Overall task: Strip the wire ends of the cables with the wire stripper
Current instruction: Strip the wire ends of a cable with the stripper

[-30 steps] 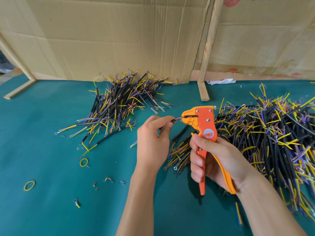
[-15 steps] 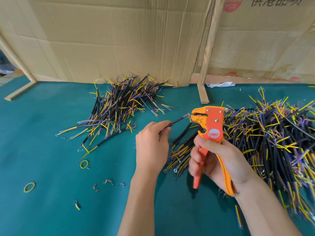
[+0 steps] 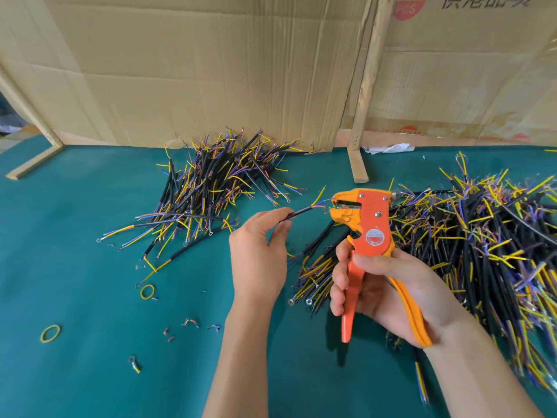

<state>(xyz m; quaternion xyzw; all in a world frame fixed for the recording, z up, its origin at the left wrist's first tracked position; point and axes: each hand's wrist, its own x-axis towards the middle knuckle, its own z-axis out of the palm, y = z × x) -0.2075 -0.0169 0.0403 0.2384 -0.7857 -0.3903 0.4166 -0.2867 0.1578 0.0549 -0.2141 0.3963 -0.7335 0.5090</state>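
My right hand (image 3: pixel 379 291) grips the handles of an orange wire stripper (image 3: pixel 366 224), held upright with its jaws pointing left. My left hand (image 3: pixel 259 251) pinches a short black cable (image 3: pixel 297 212) between thumb and fingers. The cable's yellow, blue and red wire ends fan out just left of the jaws, and the red one reaches the jaw mouth. A pile of black cables with coloured ends (image 3: pixel 217 188) lies at the back, left of centre. A much larger pile (image 3: pixel 470 245) covers the right side, partly behind my right hand.
The green table mat (image 3: pixel 90 342) carries two yellow rubber bands (image 3: pixel 146 291) (image 3: pixel 50 333) and small bits of cut insulation (image 3: pixel 190 322). Cardboard sheets (image 3: pixel 211 70) stand along the back, with a wooden post (image 3: pixel 361 116) between them.
The cable end has come out of the stripper jaws and my left hand has drawn it slightly left. The stripper has tilted a little to the right and its handles have spread.
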